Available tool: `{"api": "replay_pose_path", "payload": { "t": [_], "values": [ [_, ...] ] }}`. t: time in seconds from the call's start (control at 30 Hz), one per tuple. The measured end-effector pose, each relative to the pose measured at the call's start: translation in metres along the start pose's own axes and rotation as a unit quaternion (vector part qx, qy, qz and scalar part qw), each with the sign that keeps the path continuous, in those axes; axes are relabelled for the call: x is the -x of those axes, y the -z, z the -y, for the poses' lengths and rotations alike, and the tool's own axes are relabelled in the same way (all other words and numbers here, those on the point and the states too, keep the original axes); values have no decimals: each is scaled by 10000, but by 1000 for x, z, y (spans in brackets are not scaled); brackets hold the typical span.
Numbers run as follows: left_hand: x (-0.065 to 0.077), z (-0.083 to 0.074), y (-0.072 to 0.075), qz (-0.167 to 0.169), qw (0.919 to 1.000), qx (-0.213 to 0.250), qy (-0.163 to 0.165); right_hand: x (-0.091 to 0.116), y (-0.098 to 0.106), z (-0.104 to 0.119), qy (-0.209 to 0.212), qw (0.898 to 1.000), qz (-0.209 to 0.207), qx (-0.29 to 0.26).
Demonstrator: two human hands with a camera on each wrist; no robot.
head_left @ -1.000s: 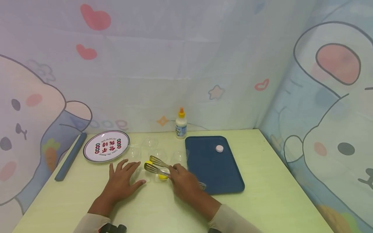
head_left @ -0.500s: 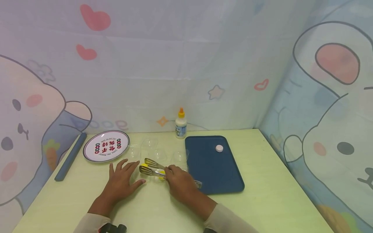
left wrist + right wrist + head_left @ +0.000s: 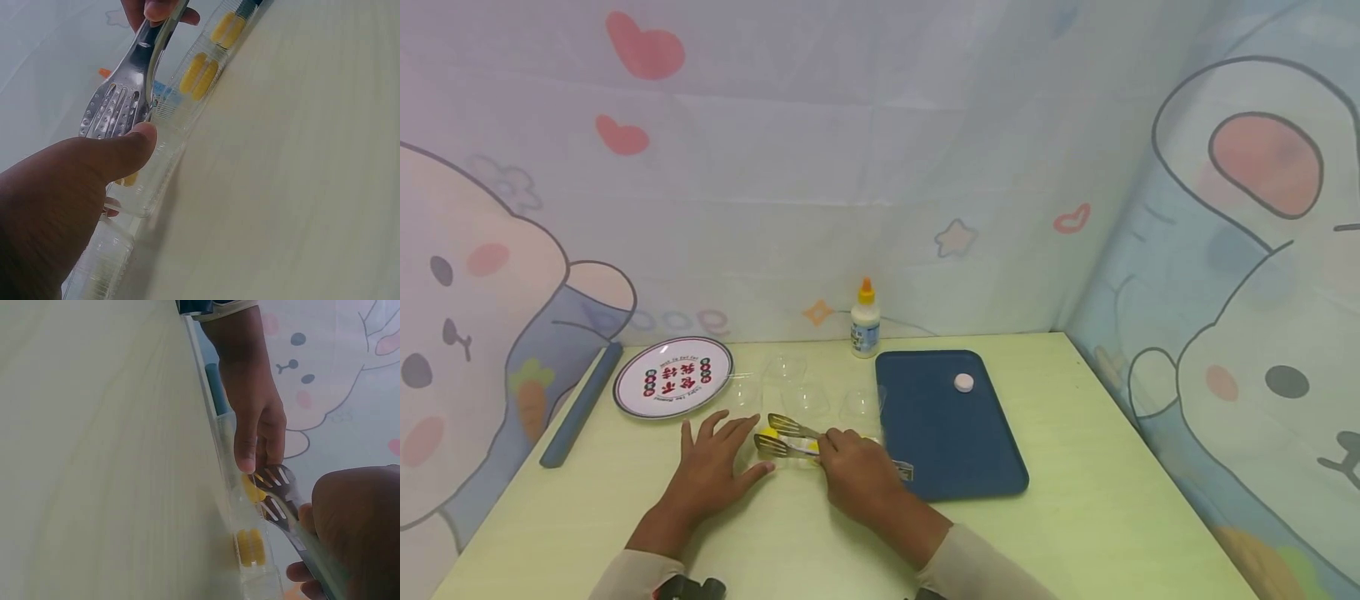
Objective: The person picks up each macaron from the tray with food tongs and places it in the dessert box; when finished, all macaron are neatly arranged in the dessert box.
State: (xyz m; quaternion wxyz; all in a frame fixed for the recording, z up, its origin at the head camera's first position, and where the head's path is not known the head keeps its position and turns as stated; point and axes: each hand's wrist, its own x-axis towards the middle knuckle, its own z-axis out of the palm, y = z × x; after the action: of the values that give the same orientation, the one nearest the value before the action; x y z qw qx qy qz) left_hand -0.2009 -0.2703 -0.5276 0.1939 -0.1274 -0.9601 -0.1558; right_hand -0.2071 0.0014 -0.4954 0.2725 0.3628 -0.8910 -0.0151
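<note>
The right grip (image 3: 865,477) is curled round a pair of silver metal tongs with slotted heads (image 3: 134,65), and the left grip (image 3: 718,465) lies with fingers spread, its thumb apart, at the left end of a long clear plastic compartmented container (image 3: 164,147) on the pale wood-grain worktop (image 3: 1120,467). The tong heads stand apart, with a yellow round macaron-like piece (image 3: 767,433) at them in the container's left part (whether the metal actually pinches it, I cannot tell). A second yellow piece (image 3: 250,548) sits in the compartment just to its right, and a third yellow piece (image 3: 228,30) lies farther along the same row. So the filling looks well advanced: two pieces appear settled, while the leftmost is seemingly being placed or let go. What seems left is a pale round piece (image 3: 964,382) on the navy blue rectangular tray (image 3: 943,450), well apart from the tongs. Clear domed plastic sections (image 3: 805,400) stand behind the yellow row, not over it; their contents, and whether they join the container, are hard to make out. The white printed oval plate (image 3: 673,377) bears no pieces.
</note>
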Motion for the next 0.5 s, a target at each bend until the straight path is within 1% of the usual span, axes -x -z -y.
{"api": "replay_pose_path", "payload": {
  "t": [0.13,0.43,0.5],
  "values": [
    [-1,0,1,7,10000,-8,15,-1,-1,0,-24,10000,10,-32],
    [0,-1,1,45,10000,17,55,2,-5,-1,-101,9997,-146,-162],
    [0,0,1,37,10000,22,41,2,-6,-2,-100,9994,-265,-193]
  ]
}}
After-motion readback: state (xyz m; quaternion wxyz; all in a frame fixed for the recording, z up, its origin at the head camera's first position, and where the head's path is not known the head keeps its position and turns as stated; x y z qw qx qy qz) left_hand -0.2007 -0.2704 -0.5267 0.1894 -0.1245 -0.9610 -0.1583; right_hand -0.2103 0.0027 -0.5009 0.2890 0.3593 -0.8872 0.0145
